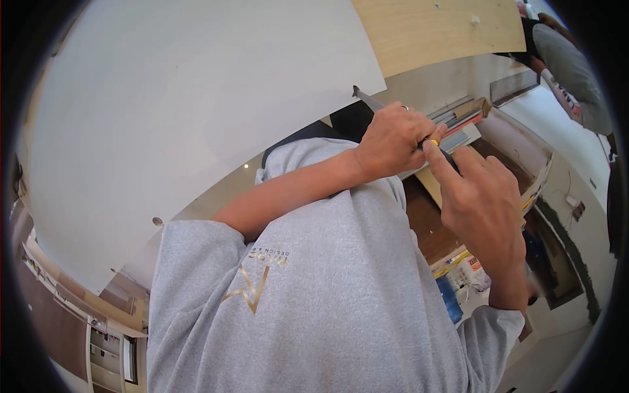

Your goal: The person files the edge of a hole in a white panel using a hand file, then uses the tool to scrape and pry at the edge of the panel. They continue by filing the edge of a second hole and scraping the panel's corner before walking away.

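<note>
My left hand [395,139], with a ring on one finger, is closed around the front part of a hand tool with a tapered grey metal blade [371,100]. My right hand [481,190] grips the tool's black handle, which has a yellow part. My fingers cover much of the tool, so its exact kind cannot be told. The blade's tip reaches a small dark hole [355,91] near the edge of a large white board [196,98]. Another round hole [157,221] shows along the same edge. The board lies in front of me, close to my body.
A light wood-coloured panel [445,33] lies beyond the white board. Another person in grey [569,65] is at the upper right. Long strips of material [465,118] lie below, right of my hands. A blue object [449,298] and clutter sit lower down. Shelves [105,357] stand at lower left.
</note>
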`<state>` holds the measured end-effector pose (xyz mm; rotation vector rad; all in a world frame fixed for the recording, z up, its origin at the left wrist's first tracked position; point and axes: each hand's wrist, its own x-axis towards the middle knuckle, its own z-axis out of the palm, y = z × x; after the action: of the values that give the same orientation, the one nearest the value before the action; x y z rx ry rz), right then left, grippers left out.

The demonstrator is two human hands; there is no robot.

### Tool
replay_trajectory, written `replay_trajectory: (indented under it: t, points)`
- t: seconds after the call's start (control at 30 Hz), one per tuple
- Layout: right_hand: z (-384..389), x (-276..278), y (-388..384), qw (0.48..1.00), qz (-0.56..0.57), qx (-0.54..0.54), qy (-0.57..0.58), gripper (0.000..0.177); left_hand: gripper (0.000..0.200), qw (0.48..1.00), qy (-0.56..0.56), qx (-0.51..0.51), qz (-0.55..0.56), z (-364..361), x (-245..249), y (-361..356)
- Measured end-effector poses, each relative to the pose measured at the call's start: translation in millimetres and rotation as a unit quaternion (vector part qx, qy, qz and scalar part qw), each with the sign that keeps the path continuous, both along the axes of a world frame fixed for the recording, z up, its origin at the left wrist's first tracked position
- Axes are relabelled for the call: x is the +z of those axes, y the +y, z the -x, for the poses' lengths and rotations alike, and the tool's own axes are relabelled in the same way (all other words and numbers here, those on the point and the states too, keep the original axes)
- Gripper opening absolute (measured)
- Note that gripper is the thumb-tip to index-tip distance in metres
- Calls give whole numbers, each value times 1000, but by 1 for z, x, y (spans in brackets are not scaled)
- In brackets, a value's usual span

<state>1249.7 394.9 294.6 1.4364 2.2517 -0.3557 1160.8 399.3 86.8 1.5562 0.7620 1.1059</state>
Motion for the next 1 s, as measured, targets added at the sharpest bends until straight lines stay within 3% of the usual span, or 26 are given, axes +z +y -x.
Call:
replay_trajectory:
  t: [0.2,0.4,0.6,1.0]
  points:
    - [2,-3,8,997,32,64,-18,41,49,999,-5,35,6,-3,-7,-7]
    - [-11,-28,3,998,38,-41,13,42,49,1000,-15,-17,13,-1,-24,3]
    - [-1,-7,5,1000,-16,-8,16,43,51,1000,9,-11,19,5,-2,2]
    - [11,-2,8,987,77,-143,8,44,52,995,3,-92,33,13,-7,9]
